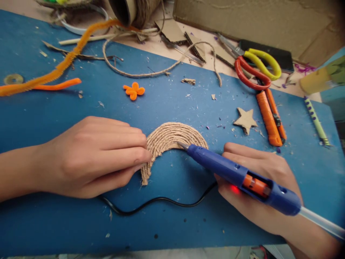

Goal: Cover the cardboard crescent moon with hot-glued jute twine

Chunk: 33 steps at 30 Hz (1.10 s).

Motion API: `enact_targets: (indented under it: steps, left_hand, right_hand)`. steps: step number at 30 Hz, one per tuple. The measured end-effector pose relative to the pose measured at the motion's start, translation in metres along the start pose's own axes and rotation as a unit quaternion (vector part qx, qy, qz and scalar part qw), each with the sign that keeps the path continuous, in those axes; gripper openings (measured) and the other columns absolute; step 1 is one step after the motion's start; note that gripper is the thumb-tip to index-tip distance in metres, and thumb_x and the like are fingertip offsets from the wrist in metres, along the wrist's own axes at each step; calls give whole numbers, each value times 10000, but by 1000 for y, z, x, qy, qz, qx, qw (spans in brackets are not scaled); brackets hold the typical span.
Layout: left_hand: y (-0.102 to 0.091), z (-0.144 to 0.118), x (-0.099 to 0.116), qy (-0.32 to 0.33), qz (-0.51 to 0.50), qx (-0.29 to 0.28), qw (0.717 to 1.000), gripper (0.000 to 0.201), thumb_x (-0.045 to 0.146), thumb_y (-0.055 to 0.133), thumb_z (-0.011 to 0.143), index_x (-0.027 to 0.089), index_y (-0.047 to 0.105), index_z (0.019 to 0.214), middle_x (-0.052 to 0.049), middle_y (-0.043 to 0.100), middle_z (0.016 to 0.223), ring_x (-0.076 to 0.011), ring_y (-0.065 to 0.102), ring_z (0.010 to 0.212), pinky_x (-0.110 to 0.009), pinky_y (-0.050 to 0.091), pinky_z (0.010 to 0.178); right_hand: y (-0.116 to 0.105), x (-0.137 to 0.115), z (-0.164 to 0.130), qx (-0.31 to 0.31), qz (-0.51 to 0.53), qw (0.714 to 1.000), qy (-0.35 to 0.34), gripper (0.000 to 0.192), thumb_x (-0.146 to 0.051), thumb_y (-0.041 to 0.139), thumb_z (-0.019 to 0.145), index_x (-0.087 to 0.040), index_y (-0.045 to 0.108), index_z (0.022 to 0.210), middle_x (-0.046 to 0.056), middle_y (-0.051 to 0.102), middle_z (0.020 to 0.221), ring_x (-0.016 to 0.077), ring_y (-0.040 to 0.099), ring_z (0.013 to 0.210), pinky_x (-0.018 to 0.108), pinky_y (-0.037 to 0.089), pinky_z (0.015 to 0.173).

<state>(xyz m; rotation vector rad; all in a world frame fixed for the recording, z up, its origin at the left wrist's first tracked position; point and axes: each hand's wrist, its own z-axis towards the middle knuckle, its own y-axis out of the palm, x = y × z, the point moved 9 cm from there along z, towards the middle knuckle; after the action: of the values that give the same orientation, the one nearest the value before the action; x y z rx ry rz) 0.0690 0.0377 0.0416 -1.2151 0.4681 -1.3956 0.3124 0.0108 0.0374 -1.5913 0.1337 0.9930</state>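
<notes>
A crescent-shaped arch of twine (172, 135) lies on the blue board, its rows of cord curving side by side. My left hand (105, 154) is closed, fingertips gripping the arch at its left end. In my right hand (258, 180) is a blue hot glue gun (221, 163), with a clear glue stick (323, 223) coming out of its back. The gun's metal nozzle touches or hovers just over the inner edge of the arch; I cannot tell which. My right fingers are wrapped around the handle, which is mostly hidden. A black cord (161, 199) runs beneath the gun.
Behind the arch lie an orange pipe-cleaner flower (134, 91), a cardboard star (245, 119), an orange box cutter (269, 117) and red-yellow scissors (254, 68). A twine spool (145, 12) and loose twine (151, 75) are at the back. An orange pipe cleaner (63, 66) stretches along the left.
</notes>
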Motion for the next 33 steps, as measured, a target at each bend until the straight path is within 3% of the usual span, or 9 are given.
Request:
enact_targets:
  steps: [4, 13, 33]
  left_hand:
    - [2, -2, 0, 2, -4, -6, 1000, 186, 137, 575, 1168, 235, 713, 1244, -47, 848, 976, -201, 760, 809, -339, 594, 708]
    - [4, -15, -6, -63, -6, 5, 998, 214, 192, 583, 1191, 312, 742, 1270, -26, 863, 1020, -227, 775, 851, -375, 584, 776]
    - [4, -12, -3, -38, 12, -18, 999, 221, 194, 548, 1214, 286, 725, 1308, -29, 868, 1024, -216, 790, 861, -376, 618, 759]
  right_hand:
    - [-1, 0, 0, 5, -5, 1000, -1, 259, -212, 724, 1017, -253, 530, 851, -54, 478, 767, 125, 468, 622, 309, 361, 573]
    - [-1, 0, -1, 9, -11, 1000, 0, 296, -235, 730, 1034, -255, 514, 833, -42, 475, 748, 142, 470, 609, 320, 352, 576]
    - [-2, 4, -4, 6, -16, 1000, 13, 281, -239, 724, 1025, -258, 526, 828, -36, 492, 750, 149, 483, 607, 334, 358, 569]
